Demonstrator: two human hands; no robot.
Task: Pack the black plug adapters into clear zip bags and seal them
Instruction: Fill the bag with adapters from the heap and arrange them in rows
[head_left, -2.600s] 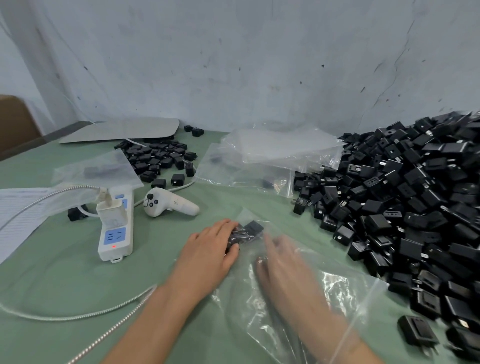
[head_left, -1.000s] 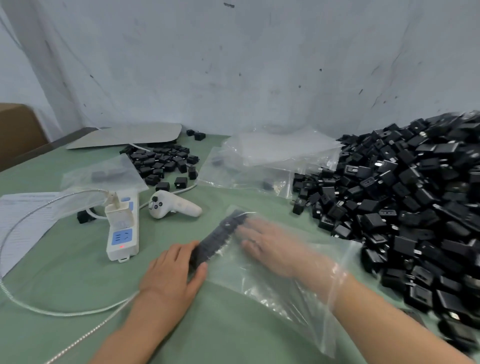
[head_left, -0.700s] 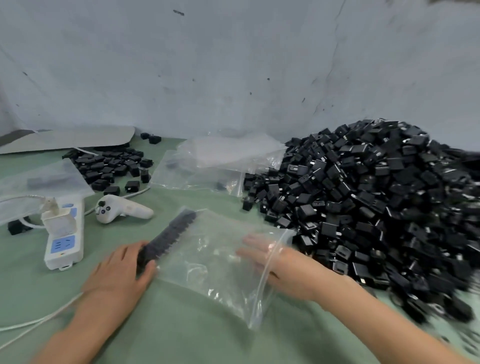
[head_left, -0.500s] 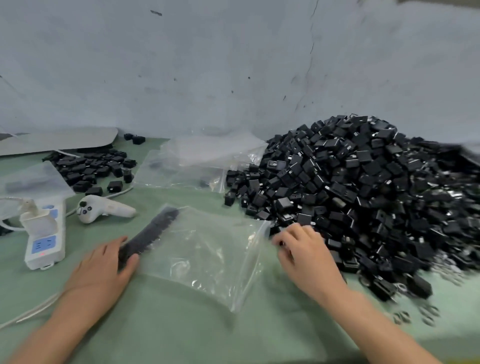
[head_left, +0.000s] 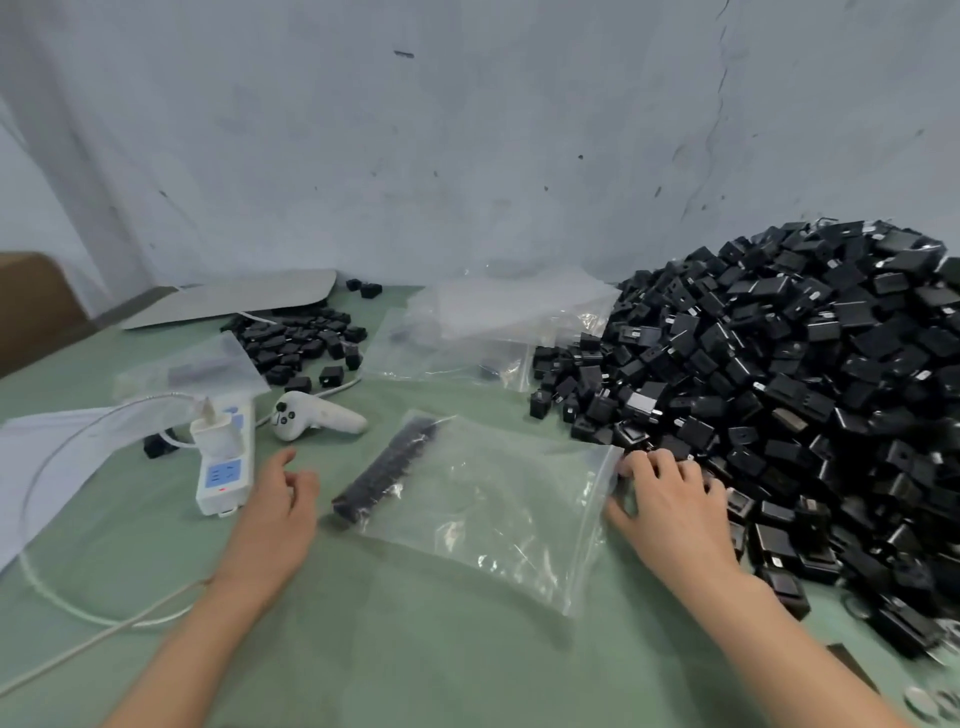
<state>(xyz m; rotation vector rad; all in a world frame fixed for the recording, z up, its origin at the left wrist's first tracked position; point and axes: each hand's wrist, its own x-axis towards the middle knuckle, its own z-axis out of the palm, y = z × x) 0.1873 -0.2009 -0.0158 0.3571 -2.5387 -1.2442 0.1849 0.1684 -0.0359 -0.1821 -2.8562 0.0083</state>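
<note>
A row of black plug adapters (head_left: 387, 475) is contained in the clear zip bag (head_left: 493, 509) on the green bench (head_left: 415, 649). The left grip (head_left: 275, 499) is held loosely spread, empty; whether the right grip (head_left: 670, 493), at the adapter pile (head_left: 779, 389), pinches anything cannot be told.

Clear zip bag (head_left: 483, 509) flat on green worktop (head_left: 415, 654), row of black adapters (head_left: 387, 470) inside along its left edge. My left hand (head_left: 275, 499) beside row, loosely curled, empty. My right hand (head_left: 670, 493) at bag mouth, fingers curled into adapter pile (head_left: 805, 389); grip unclear.
</note>
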